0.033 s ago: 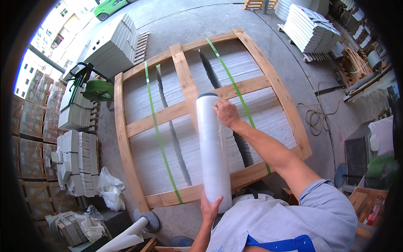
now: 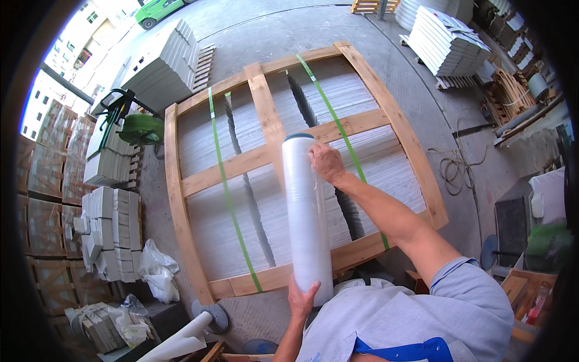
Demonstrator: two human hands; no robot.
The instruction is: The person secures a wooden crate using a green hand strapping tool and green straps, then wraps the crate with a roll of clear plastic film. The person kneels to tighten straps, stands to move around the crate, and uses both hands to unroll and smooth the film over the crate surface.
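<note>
I hold a long roll of clear stretch film (image 2: 304,223) on end, slightly tilted, in front of my body. My left hand (image 2: 303,297) is wrapped round its lower end, thumb across the front. Near the top, my right hand (image 2: 326,161) is closed with bent fingers at the roll's right side, seemingly pinching the film's loose edge. Behind the roll stands a wooden crate (image 2: 262,108) with an open frame, packed with rows of pale slabs (image 2: 374,154). Two green straps (image 2: 226,187) run over it from top to bottom. The roll hides part of the crate's middle.
Stacked white blocks (image 2: 111,232) and a white plastic bag (image 2: 159,271) sit on the left, below a green strap reel (image 2: 142,130). More slabs on pallets (image 2: 446,45) stand far right. A loose rope (image 2: 456,172) lies on the floor, right of the crate. A green vehicle (image 2: 158,12) is far off.
</note>
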